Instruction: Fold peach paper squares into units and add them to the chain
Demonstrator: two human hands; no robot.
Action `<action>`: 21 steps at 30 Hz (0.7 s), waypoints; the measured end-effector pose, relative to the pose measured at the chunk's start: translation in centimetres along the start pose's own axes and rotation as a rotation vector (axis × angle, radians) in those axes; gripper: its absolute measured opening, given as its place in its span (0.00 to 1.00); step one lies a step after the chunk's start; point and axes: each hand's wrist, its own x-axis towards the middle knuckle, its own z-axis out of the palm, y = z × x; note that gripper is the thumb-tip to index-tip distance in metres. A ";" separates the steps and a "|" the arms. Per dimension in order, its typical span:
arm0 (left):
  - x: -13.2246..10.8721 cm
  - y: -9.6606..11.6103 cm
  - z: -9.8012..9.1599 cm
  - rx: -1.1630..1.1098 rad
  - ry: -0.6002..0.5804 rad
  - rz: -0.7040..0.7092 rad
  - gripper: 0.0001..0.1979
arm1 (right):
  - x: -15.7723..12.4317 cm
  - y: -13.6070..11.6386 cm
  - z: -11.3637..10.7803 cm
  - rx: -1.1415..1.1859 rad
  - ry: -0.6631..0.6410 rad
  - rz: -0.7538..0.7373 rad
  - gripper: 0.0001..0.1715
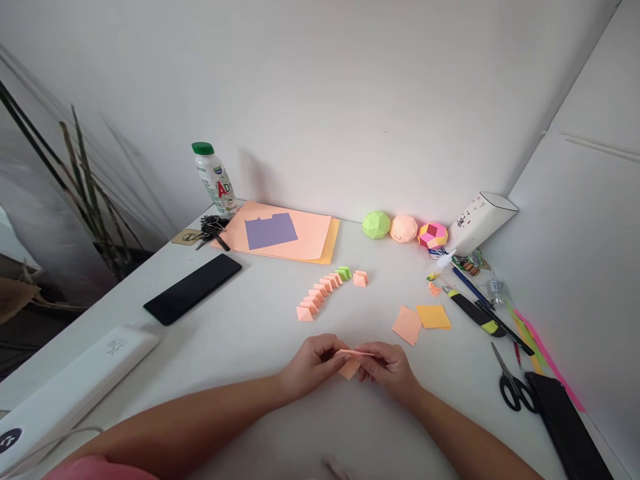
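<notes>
Between my two hands is a small piece of peach paper [349, 369], partly folded. My left hand [316, 363] pinches its left side between thumb and fingers. On the right side, my right hand [389, 368] grips the same paper, thumb toward me; some of its fingers are hidden behind. Just beyond my hands runs a curved row of folded peach paper units [313, 298], with green folded units [344, 273] at its far end. Another peach folded unit [361, 278] sits a little to the right. Peach paper squares [407, 325] and yellow-orange squares [434, 317] lie right of my hands.
Along the wall stand a green paper ball [376, 225], a peach ball [403, 229] and a multicoloured ball [433, 235]. Scissors [511, 383], a cutter [475, 312] and a glue bottle [441, 265] lie right. Left are a black phone [193, 289], a bottle [216, 180] and paper sheets [310, 233].
</notes>
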 end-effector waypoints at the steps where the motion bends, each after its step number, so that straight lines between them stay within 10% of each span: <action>1: 0.0 0.0 0.0 -0.006 0.010 -0.009 0.14 | 0.0 -0.1 0.0 -0.004 -0.001 0.018 0.11; 21: 0.1 0.4 -0.2 -0.230 -0.065 0.030 0.13 | 0.2 -0.3 0.0 -0.037 -0.014 0.056 0.12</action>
